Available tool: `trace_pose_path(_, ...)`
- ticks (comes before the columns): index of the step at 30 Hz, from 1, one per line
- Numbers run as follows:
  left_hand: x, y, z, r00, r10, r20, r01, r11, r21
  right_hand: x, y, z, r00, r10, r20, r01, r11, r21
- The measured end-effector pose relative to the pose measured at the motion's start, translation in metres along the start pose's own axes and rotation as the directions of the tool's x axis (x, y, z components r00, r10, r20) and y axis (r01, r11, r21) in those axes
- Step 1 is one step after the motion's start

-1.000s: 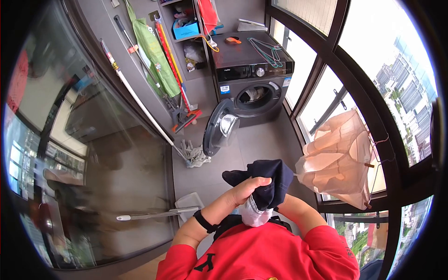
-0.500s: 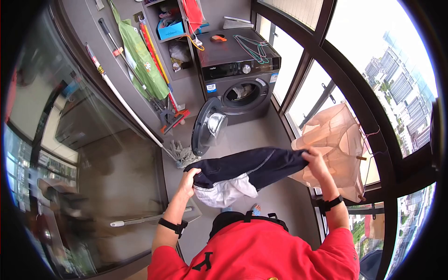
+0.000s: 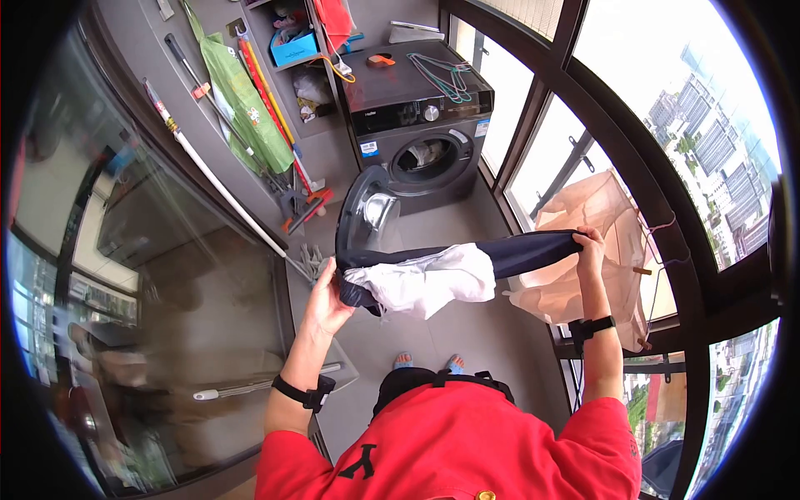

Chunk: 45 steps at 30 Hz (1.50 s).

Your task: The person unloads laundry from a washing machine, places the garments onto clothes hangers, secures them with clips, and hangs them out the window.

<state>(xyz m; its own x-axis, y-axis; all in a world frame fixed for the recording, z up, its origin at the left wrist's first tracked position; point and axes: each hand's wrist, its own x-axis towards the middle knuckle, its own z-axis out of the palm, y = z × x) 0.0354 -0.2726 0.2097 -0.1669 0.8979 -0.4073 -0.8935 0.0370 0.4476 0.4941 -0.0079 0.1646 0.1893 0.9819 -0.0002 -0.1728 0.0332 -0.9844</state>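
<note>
A dark navy garment (image 3: 533,254) is stretched sideways in front of me, with white cloth (image 3: 437,279) hanging along its near side. My left hand (image 3: 327,302) grips the bunched dark end at the left. At the right, the fingers of my right hand (image 3: 590,247) are closed on the other end, close to a pale peach cloth (image 3: 583,217). Beyond the garment stands a dark front-loading washing machine (image 3: 421,117). Its round door (image 3: 364,212) hangs open, and some light fabric (image 3: 425,153) shows inside the drum.
Green hangers (image 3: 442,77) and an orange object (image 3: 381,60) lie on the washer. Mops, poles and a green apron (image 3: 246,108) line the left wall. A glass door (image 3: 183,292) is at the left, windows at the right. A long-handled dustpan (image 3: 333,375) is on the floor.
From a bundle held between both hands, the garment has been pulled out wide. My hands have moved apart and up, and the white cloth now spreads along its front.
</note>
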Motion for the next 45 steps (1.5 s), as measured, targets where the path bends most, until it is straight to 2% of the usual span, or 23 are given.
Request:
trace_pose_path(2,0.0,-0.012,0.021,0.998,0.013,0.053,-0.01,0.998,-0.068,0.011,0.02,-0.006,0.978,-0.2,0.064,0.209,0.908,-0.363)
trace_pose_path(4,0.013,-0.033,0.031,0.995,-0.068,0.068,0.08,0.98,-0.183,-0.005,0.027,0.016,0.863,-0.441,0.244,0.46,0.492,-0.739)
trace_pose_path(6,0.027,-0.059,0.043,0.999,-0.03,-0.037,0.028,0.997,-0.069,-0.058,-0.003,0.061,0.839,-0.364,0.404,0.54,0.644,-0.541)
trace_pose_path(8,0.04,-0.09,0.053,0.989,-0.036,-0.142,0.023,0.996,-0.089,-0.112,-0.028,0.098,0.827,-0.077,0.557,0.307,0.892,-0.332)
trace_pose_path(10,0.044,-0.11,0.066,0.98,-0.103,-0.172,0.092,0.993,-0.07,-0.154,-0.042,0.123,0.7,0.125,0.703,0.062,0.97,-0.235)
trace_pose_path(12,0.042,-0.12,0.075,0.988,-0.122,-0.094,0.117,0.992,-0.051,-0.178,-0.041,0.146,0.558,-0.101,0.824,0.396,0.905,-0.157)
trace_pose_path(14,0.048,-0.124,0.069,0.997,-0.07,-0.022,0.07,0.998,-0.008,-0.187,-0.023,0.164,0.593,-0.173,0.786,0.543,0.807,-0.232)
trace_pose_path(15,0.05,-0.121,0.066,0.999,-0.038,0.029,0.038,0.999,0.016,-0.187,-0.019,0.171,0.671,-0.101,0.735,0.405,0.88,-0.248)
trace_pose_path(18,0.039,-0.1,0.078,0.99,-0.017,0.141,0.004,0.996,0.088,-0.181,-0.034,0.182,0.697,0.062,0.714,0.253,0.911,-0.325)
trace_pose_path(21,0.036,-0.086,0.082,0.959,0.078,0.271,-0.153,0.951,0.27,-0.18,-0.038,0.194,0.689,-0.053,0.722,0.358,0.892,-0.276)
trace_pose_path(23,0.041,-0.082,0.073,0.916,0.236,0.324,-0.369,0.812,0.452,-0.176,-0.041,0.202,0.668,-0.13,0.732,0.441,0.862,-0.249)
trace_pose_path(25,0.043,-0.077,0.062,0.848,0.337,0.41,-0.525,0.644,0.557,-0.167,-0.06,0.205,0.714,0.018,0.7,0.222,0.942,-0.25)
trace_pose_path(29,0.044,-0.115,0.02,0.891,0.256,0.376,-0.436,0.714,0.548,-0.148,-0.071,0.209,0.755,-0.001,0.656,0.053,0.997,-0.059)
trace_pose_path(30,0.037,-0.129,0.021,0.871,0.314,0.379,-0.483,0.691,0.538,-0.144,-0.073,0.209,0.77,0.005,0.639,0.012,1.0,-0.022)
trace_pose_path(32,0.031,-0.147,0.015,0.841,0.319,0.437,-0.541,0.517,0.663,-0.139,-0.084,0.206,0.784,0.049,0.619,-0.114,0.991,0.066)
trace_pose_path(34,0.051,-0.175,-0.027,0.907,0.112,0.405,-0.401,0.518,0.755,-0.131,-0.094,0.2,0.812,0.027,0.583,-0.154,0.973,0.17)
trace_pose_path(35,0.047,-0.171,-0.029,0.897,0.039,0.441,-0.442,0.128,0.888,-0.127,-0.103,0.196,0.812,0.008,0.584,-0.153,0.968,0.2)
trace_pose_path(38,0.054,-0.149,-0.032,0.934,-0.003,0.357,-0.331,-0.382,0.863,-0.11,-0.104,0.179,0.827,-0.061,0.559,0.025,0.997,0.072)
trace_pose_path(40,0.07,-0.111,-0.026,0.811,-0.027,0.584,-0.51,-0.521,0.684,-0.099,-0.119,0.165,0.865,-0.139,0.482,0.244,0.956,-0.162)
trace_pose_path(41,0.072,-0.087,-0.014,0.752,-0.008,0.659,-0.505,-0.649,0.569,-0.086,-0.115,0.155,0.855,-0.195,0.482,0.387,0.857,-0.34)
trace_pose_path(42,0.071,-0.059,0.001,0.716,0.006,0.698,-0.484,-0.716,0.503,-0.06,-0.091,0.143,0.636,-0.533,0.557,0.771,0.445,-0.455)
trace_pose_path(44,0.062,0.0,0.042,0.638,0.119,0.76,-0.37,-0.818,0.44,-0.01,-0.052,0.098,0.594,-0.196,0.78,0.795,0.001,-0.606)
trace_pose_path(45,0.056,0.017,0.059,0.662,0.088,0.744,-0.371,-0.825,0.427,0.006,-0.043,0.079,0.621,-0.164,0.767,0.774,-0.027,-0.633)
